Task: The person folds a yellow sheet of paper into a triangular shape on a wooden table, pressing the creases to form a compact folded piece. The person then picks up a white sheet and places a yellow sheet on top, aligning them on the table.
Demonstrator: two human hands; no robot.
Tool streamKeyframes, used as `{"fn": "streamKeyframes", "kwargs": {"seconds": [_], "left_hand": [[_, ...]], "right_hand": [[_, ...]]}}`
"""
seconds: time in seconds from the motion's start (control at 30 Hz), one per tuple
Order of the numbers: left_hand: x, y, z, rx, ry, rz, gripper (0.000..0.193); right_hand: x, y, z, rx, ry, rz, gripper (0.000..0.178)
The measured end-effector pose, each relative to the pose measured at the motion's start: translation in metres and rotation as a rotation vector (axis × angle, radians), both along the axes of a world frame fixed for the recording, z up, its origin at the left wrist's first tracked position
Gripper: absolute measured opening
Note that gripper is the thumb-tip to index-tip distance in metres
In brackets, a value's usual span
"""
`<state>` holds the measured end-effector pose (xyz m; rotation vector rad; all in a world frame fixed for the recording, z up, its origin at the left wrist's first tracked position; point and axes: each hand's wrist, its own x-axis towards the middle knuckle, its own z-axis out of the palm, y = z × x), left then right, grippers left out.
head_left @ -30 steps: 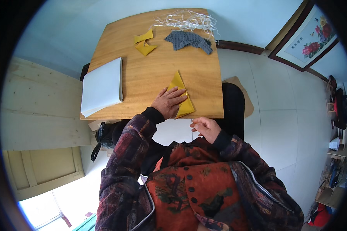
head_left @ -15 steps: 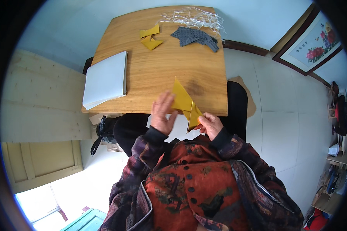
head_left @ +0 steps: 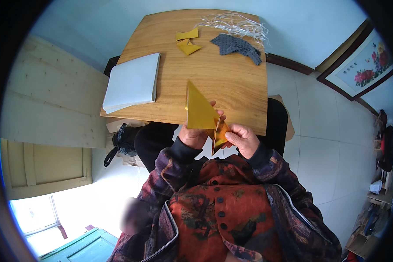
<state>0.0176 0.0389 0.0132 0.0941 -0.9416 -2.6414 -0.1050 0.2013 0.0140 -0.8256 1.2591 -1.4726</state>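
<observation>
While the left hand (head_left: 194, 137) sits behind the piece of folded gold paper (head_left: 199, 112), its fingertips showing past the right edge, the right hand (head_left: 245, 140) pinches the small lower flap with the thumb in front. How tightly the left hand is closed I cannot tell, since the paper hides most of it. The paper is held up at the near edge of the wooden table (head_left: 172, 76), its long point toward the far side and its lower corner reaching past the near edge.

On the far side of the table, left of its middle, lies more folded gold paper (head_left: 187, 33). A stack of white paper (head_left: 133, 80) fills the table's left side, its upper face plain. A grey textured piece (head_left: 236, 48) lies toward the table's far right corner, with a tangle of white strings (head_left: 238, 25) just beyond it.

Off to the right of the table, a framed picture (head_left: 360, 67) shows red flowers and a short line of small dark handwritten-looking characters. Left of the table's near edge, a black plastic bag (head_left: 125, 142) stands on the floor
</observation>
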Motion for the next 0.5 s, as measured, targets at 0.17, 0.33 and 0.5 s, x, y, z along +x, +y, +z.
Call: {"fn": "streamKeyframes", "kwargs": {"seconds": [0.17,0.33,0.5], "left_hand": [[-0.001,0.002,-0.004,0.078,-0.202,0.117,0.042],[-0.003,0.009,-0.005,0.17,-0.265,0.248,0.027],[-0.001,0.01,-0.001,-0.033,-0.27,0.135,0.044]], "right_hand": [[0.007,-0.005,0.003,-0.003,-0.003,0.03,0.024],[0.015,-0.006,0.005,-0.034,0.005,-0.007,0.02],[0.014,-0.015,-0.01,0.043,0.045,-0.098,0.018]]}}
